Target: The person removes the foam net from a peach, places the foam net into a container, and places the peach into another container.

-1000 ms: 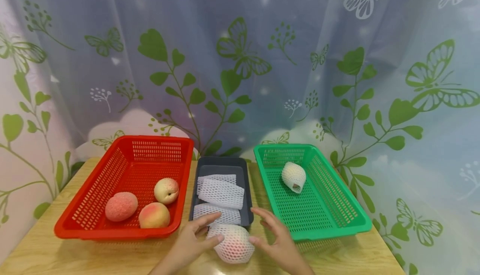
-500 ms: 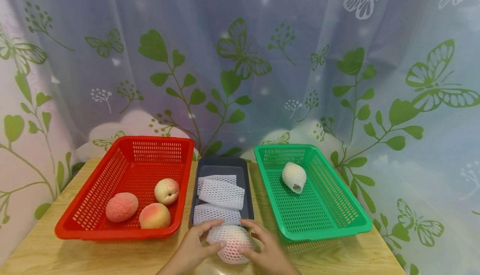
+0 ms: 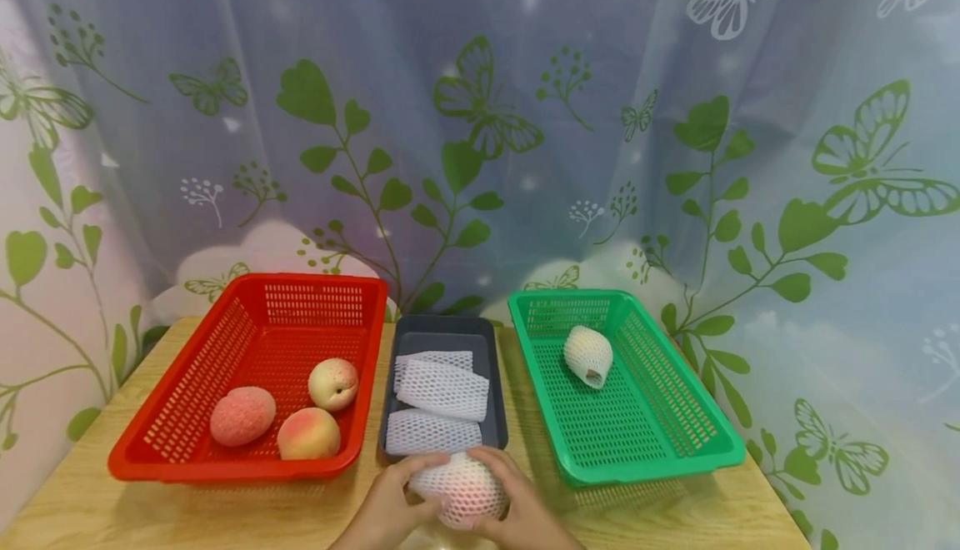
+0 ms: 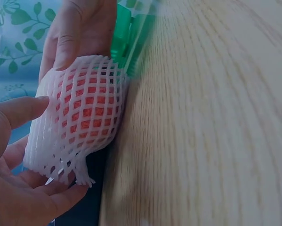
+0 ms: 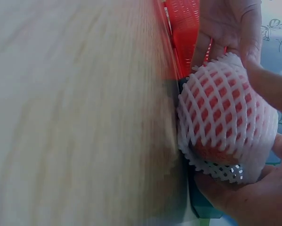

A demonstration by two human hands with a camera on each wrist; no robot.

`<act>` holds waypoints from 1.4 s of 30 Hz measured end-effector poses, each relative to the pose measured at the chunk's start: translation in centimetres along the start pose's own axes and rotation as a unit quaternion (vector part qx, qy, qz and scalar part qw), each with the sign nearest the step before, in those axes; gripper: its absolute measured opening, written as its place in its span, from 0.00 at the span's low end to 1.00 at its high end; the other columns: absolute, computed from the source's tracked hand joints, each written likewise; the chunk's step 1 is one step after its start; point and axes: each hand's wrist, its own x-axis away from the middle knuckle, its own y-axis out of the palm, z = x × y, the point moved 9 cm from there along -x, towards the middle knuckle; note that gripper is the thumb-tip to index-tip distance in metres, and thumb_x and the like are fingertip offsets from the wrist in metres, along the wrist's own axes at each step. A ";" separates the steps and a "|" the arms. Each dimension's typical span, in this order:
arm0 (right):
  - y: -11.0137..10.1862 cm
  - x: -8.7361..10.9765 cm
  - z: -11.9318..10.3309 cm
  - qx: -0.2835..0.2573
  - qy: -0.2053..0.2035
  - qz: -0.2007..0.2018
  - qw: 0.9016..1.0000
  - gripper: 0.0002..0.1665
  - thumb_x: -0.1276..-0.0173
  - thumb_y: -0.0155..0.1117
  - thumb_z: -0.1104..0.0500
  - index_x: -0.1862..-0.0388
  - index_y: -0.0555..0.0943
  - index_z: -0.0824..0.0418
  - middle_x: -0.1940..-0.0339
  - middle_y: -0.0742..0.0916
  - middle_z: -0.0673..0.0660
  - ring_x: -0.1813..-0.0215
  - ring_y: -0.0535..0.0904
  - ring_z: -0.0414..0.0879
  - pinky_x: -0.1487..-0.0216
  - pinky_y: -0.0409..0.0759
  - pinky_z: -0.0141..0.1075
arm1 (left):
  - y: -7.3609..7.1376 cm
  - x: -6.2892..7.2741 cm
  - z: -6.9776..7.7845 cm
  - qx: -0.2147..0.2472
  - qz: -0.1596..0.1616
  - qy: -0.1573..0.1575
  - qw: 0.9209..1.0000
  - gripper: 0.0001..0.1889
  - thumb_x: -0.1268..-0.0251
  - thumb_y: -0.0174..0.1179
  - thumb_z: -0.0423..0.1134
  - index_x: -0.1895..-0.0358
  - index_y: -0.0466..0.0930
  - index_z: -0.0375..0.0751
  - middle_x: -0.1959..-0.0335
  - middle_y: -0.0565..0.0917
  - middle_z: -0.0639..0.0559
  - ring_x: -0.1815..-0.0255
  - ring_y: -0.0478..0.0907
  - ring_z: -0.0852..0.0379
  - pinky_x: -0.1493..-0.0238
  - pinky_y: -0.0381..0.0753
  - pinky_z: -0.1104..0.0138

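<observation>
In the head view, a peach in a white foam net sleeve [image 3: 467, 493] sits at the table's front, just before a dark tray [image 3: 486, 335]. My left hand [image 3: 390, 502] grips its left side, thumb in front and fingers behind. From the other side my right hand [image 3: 527, 507] holds it the same way. Red skin shows through the mesh of the sleeved peach [image 4: 86, 109] in the left wrist view. Fingers of my left hand [image 4: 25, 197] lie at the sleeve's loose end. In the right wrist view, my right hand [image 5: 261, 200] curls round the other end.
A red basket [image 3: 135, 448] on the left holds three bare peaches, one of them a pinkish peach [image 3: 243, 417]. Flat foam net sleeves [image 3: 442, 387] lie in the dark tray. The green basket [image 3: 723, 450] on the right holds one sleeved fruit [image 3: 588, 356]. Behind hangs a butterfly-print curtain [image 3: 570, 158].
Both hands have moved inward from a spread position beside the sleeved peach and now hold it from both sides. The baskets and tray stay where they were.
</observation>
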 end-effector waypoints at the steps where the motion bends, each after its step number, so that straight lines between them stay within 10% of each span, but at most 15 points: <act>1: 0.1 0.0 0.0 0.003 -0.004 -0.003 1.000 0.45 0.41 0.71 0.50 0.28 0.62 0.58 0.31 0.68 0.61 0.37 0.69 0.51 0.44 0.75 0.35 | 0.0 0.0 0.0 -0.003 0.000 0.002 1.000 0.25 0.45 0.69 0.37 0.42 0.78 0.39 0.41 0.77 0.41 0.42 0.72 0.44 0.50 0.78 0.64; 20: -0.2 -0.5 -0.7 0.018 -0.020 0.034 0.999 0.45 0.49 0.77 0.57 0.32 0.67 0.56 0.36 0.72 0.56 0.42 0.73 0.50 0.46 0.78 0.37 | -0.4 0.0 0.7 0.017 0.005 0.015 1.000 0.25 0.45 0.68 0.36 0.42 0.78 0.37 0.41 0.76 0.39 0.43 0.72 0.44 0.52 0.79 0.66; 34: -3.3 -1.2 -3.0 -0.037 -0.002 0.061 0.997 0.43 0.48 0.76 0.60 0.33 0.68 0.58 0.35 0.72 0.60 0.42 0.73 0.52 0.47 0.78 0.35 | -4.8 0.2 5.1 0.039 0.131 0.032 0.990 0.17 0.41 0.67 0.35 0.47 0.81 0.41 0.47 0.83 0.50 0.41 0.76 0.51 0.40 0.75 0.56; 42: -4.4 -1.8 -4.3 -0.090 -0.012 0.046 0.995 0.42 0.44 0.74 0.63 0.31 0.66 0.57 0.35 0.70 0.65 0.46 0.75 0.51 0.56 0.83 0.35 | -6.4 0.5 6.8 0.044 0.133 0.070 0.988 0.11 0.39 0.64 0.34 0.53 0.83 0.37 0.56 0.86 0.47 0.55 0.80 0.60 0.50 0.80 0.69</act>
